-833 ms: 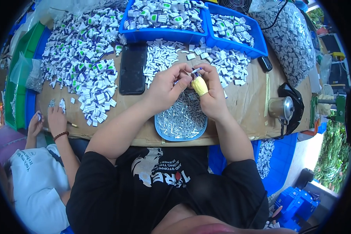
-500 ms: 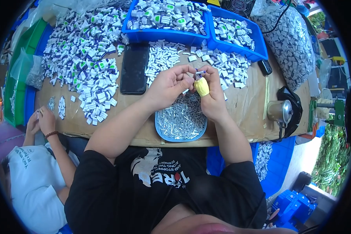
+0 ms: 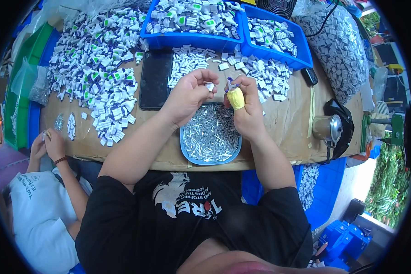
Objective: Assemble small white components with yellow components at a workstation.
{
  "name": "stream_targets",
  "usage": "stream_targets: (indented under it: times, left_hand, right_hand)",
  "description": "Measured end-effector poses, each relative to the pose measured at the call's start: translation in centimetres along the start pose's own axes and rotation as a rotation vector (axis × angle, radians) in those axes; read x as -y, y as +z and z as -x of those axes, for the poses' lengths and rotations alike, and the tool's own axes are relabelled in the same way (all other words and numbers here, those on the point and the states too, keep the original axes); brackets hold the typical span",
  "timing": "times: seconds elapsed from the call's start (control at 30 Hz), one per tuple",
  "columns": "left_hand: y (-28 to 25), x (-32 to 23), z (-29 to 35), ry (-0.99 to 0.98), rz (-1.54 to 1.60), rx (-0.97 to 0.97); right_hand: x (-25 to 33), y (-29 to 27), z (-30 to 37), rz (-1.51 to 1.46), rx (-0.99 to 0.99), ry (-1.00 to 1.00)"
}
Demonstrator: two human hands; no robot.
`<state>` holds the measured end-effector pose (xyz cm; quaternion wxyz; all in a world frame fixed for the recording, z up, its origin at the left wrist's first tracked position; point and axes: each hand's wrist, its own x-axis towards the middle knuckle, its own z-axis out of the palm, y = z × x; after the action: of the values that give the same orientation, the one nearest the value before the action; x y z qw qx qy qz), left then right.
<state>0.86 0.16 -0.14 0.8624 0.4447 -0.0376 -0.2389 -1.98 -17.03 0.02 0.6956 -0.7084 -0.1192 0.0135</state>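
Observation:
My left hand [image 3: 192, 93] is closed, pinching a small white plastic piece [image 3: 209, 86] between thumb and fingers. To its right, my right hand [image 3: 246, 107] grips a small purple-and-white plastic part [image 3: 232, 84]; its thumb is wrapped in yellow tape [image 3: 236, 98]. A gap separates the two hands. Just below them sits a light-blue tub [image 3: 183, 148] full of thin silver metal pins [image 3: 210, 134]. Beyond the hands lie loose white finger-like pieces [image 3: 189, 64] and, farther right, white block-shaped pieces [image 3: 274, 80].
A dark phone [image 3: 155, 82] lies beside a large heap of white-and-purple parts [image 3: 100, 59]. Two blue bins [image 3: 192, 43] line the back. At the right are a filled clear bag [image 3: 338, 55] and a metal cup [image 3: 324, 129]. A co-worker's hands [image 3: 50, 144] are at left.
My hands have come apart: the left moved left and slightly up with a white piece in its fingers, while the right stayed nearly in place with the purple-and-white part.

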Motion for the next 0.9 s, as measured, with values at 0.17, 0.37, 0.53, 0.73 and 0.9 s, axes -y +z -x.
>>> stream_targets:
  times: [0.17, 0.37, 0.53, 0.73, 0.9]
  left_hand:
    - [0.2, 1.1, -0.1, 0.195, -0.268, -0.08]
    - [-0.1, 1.2, 0.0, 0.439, -0.617, -0.094]
    - [0.6, -0.2, 0.6, 0.451, -0.807, -0.154]
    - [0.6, -0.1, 0.6, 0.568, -0.859, -0.128]
    - [0.5, -0.5, 0.7, 0.603, -0.915, -0.116]
  right_hand:
    - [-0.5, -0.2, 0.3, 0.214, 0.043, -0.03]
    - [-0.4, -0.2, 0.3, 0.18, 0.084, -0.021]
    - [0.1, -0.1, 0.6, 0.263, 0.091, -0.008]
    - [-0.2, 0.2, 0.3, 0.176, 0.009, -0.018]
    - [0.3, 0.1, 0.2, 0.002, 0.106, 0.071]
